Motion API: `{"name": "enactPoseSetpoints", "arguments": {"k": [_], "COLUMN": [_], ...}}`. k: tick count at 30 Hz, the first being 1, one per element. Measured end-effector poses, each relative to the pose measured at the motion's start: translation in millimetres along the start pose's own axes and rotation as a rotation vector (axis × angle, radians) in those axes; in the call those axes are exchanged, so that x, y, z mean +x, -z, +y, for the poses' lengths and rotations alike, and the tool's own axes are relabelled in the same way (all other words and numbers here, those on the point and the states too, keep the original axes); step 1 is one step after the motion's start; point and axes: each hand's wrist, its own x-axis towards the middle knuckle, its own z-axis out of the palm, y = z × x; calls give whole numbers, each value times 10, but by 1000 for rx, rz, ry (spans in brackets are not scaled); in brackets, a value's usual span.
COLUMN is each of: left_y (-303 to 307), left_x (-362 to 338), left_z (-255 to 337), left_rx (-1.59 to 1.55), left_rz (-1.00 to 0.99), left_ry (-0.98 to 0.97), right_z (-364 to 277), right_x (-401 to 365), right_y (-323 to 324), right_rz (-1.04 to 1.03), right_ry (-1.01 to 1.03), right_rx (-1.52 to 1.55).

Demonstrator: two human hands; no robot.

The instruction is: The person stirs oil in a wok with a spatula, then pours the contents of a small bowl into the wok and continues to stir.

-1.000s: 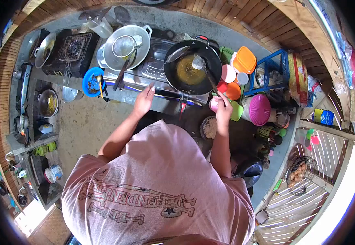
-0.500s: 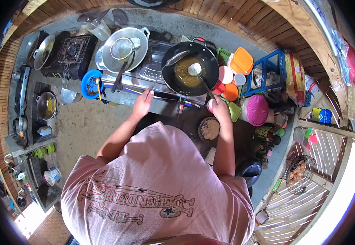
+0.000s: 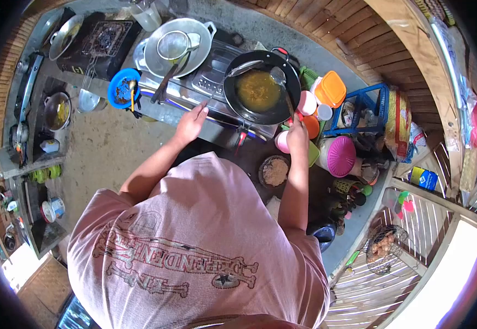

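A black wok (image 3: 242, 111) with brownish liquid (image 3: 258, 90) in it sits on the stove (image 3: 211, 82). My right hand (image 3: 298, 134) is closed around the handle of a metal ladle (image 3: 278, 75), whose bowl rests toward the wok's upper right side. My left hand (image 3: 190, 125) is closed on the thin handle of a metal spatula (image 3: 246, 67). The spatula's blade lies over the wok's upper left rim. Below the wok, nearer my body, stands a bowl of pale, crumbly food (image 3: 275, 171).
Left of the wok is a large metal pot (image 3: 152, 59) with a strainer (image 3: 173, 45) on it. A blue bowl (image 3: 116, 98) stands at the counter's edge. Plastic containers (image 3: 331, 89), a blue basket (image 3: 359, 130) and a pink-lidded tub (image 3: 341, 157) crowd the right side.
The ladle's bowl has shifted from the middle of the liquid to the wok's upper right side. The spatula stays at the upper left rim. The whole view has turned slightly.
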Motion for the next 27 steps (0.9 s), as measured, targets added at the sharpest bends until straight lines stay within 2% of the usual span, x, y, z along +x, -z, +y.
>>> {"name": "enactPoseSetpoints", "arguments": {"k": [6,9,11,13,15,17,22,27], "left_y": [67,169,144,145,152,142,92,149], "left_x": [-24,-37,-36,-38,-44,-39,-23,-56], "left_z": [140,294,198,188,202,195,165,277], "left_rx": [-15,13,6,-1,20,14,30,23], "left_rz": [9,-53,-32,-10,-20,-16,32,-31], "left_ry": [22,123,86,45,47,33,-24,51], "right_z": [-197,-244,-157,-160,-28,34,194,143], "right_x": [-71,-162,-212,-235,-204,-200,-182,-68], "right_y": [-214,-78,-39,145,198,304,212,72], "right_rz": [9,-48,6,17,106,70,122,107], "right_ry": [168,201,238,104,141,59,47,19], "right_rx": [-5,75,109,189,138,93,41,47]}}
